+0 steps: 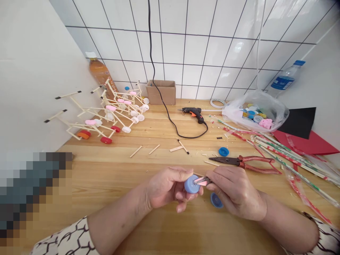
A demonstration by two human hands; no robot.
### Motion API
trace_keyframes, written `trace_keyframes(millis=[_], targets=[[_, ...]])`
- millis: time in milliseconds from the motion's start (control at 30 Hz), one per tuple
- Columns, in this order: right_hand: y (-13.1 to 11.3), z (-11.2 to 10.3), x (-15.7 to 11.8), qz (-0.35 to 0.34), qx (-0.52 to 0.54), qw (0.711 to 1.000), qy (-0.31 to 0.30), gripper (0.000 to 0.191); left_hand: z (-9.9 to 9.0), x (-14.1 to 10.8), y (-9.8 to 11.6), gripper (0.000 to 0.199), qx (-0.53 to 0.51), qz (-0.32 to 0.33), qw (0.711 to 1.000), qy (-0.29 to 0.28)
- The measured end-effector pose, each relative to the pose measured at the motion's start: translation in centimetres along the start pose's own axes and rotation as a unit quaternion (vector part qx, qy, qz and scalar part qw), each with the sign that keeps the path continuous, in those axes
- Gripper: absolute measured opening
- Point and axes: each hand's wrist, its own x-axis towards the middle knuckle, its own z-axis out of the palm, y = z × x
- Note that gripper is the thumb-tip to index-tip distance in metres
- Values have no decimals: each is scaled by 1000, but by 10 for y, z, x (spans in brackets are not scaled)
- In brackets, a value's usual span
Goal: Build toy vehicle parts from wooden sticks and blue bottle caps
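My left hand (170,187) pinches a light blue bottle cap (191,184) between thumb and fingers, its face turned to the right. In my right hand (233,191) is a utility knife (203,181), whose blade tip touches the middle of the cap. A darker blue bottle cap (216,200) lies on the table beneath my right hand. Another blue cap (223,151) rests farther back, beside red-handled long-nose pliers (245,163). Short wooden sticks (136,151) and a T-shaped stick piece (179,147) lie beyond my hands.
Stick-built carts (111,109) with cap wheels crowd the left. A glue gun (193,113) trails its black cord near a cardboard box (161,92). A plastic bag of caps (256,111), wrapped sticks (292,159) and red card (305,141) occupy the right. Bottles stand by the wall.
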Motion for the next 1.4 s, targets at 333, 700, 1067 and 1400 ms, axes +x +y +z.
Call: trace_keyframes(millis=[333, 700, 1067, 1400], targets=[[0, 3, 1, 63, 66, 995, 27, 14, 2, 0, 4, 33, 12, 43, 998, 41], [3, -9, 3, 110, 77, 989, 70, 20, -4, -3, 8, 29, 33, 117, 991, 55], [-8, -7, 1, 132, 105, 986, 10, 20, -1, -4, 13, 32, 119, 187, 972, 79], [-9, 0, -1, 129, 44, 990, 17, 20, 1, -6, 13, 34, 180, 183, 959, 120]])
